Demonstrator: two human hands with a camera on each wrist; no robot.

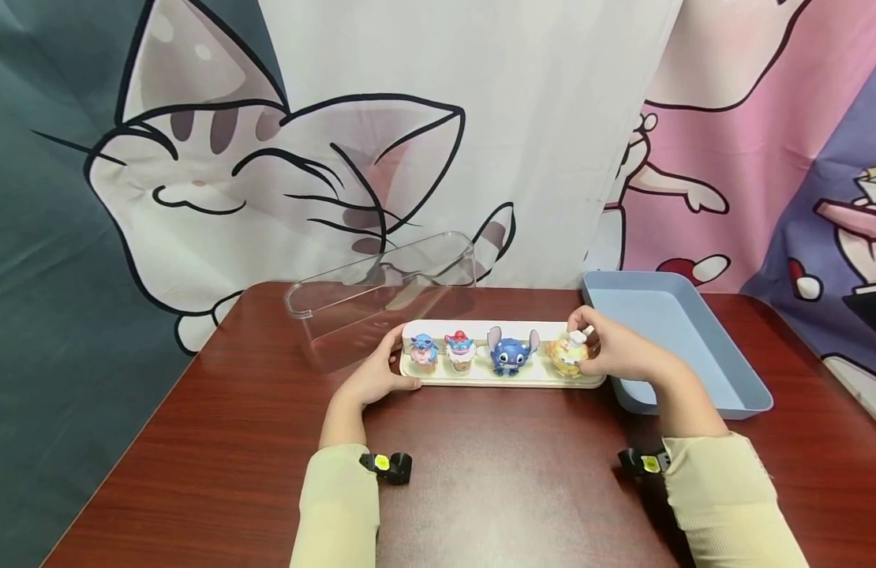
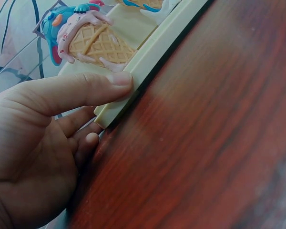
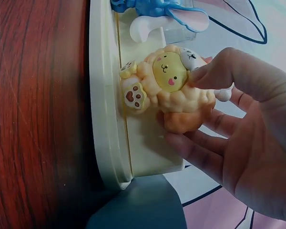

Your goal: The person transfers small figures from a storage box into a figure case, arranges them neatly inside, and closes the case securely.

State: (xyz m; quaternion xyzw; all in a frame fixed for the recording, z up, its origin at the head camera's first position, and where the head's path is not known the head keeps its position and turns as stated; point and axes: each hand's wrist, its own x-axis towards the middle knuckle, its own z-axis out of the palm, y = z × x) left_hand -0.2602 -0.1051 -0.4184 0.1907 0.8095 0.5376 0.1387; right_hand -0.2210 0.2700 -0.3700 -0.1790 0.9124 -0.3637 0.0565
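Note:
A long cream display base (image 1: 481, 383) lies on the table with a row of several small figurines on it. My left hand (image 1: 370, 380) grips its left end, thumb on the front rim and fingers round the end. Closest to that hand is a blue-headed ice-cream cone figurine (image 2: 100, 43). Beside it stand a red-capped cone figurine (image 1: 460, 351) and a blue big-eared figurine (image 1: 509, 356). At the right end, my right hand (image 1: 619, 345) holds a yellow fluffy animal figurine (image 3: 169, 71) between thumb and fingers; its paw-print feet face the front rim.
A clear plastic cover (image 1: 301, 314) stands behind and to the left of the base. To the right is a shallow light-blue tray (image 1: 658, 312), under the right forearm's reach. The brown table (image 1: 495, 473) backs onto a cartoon-printed curtain (image 1: 552, 142).

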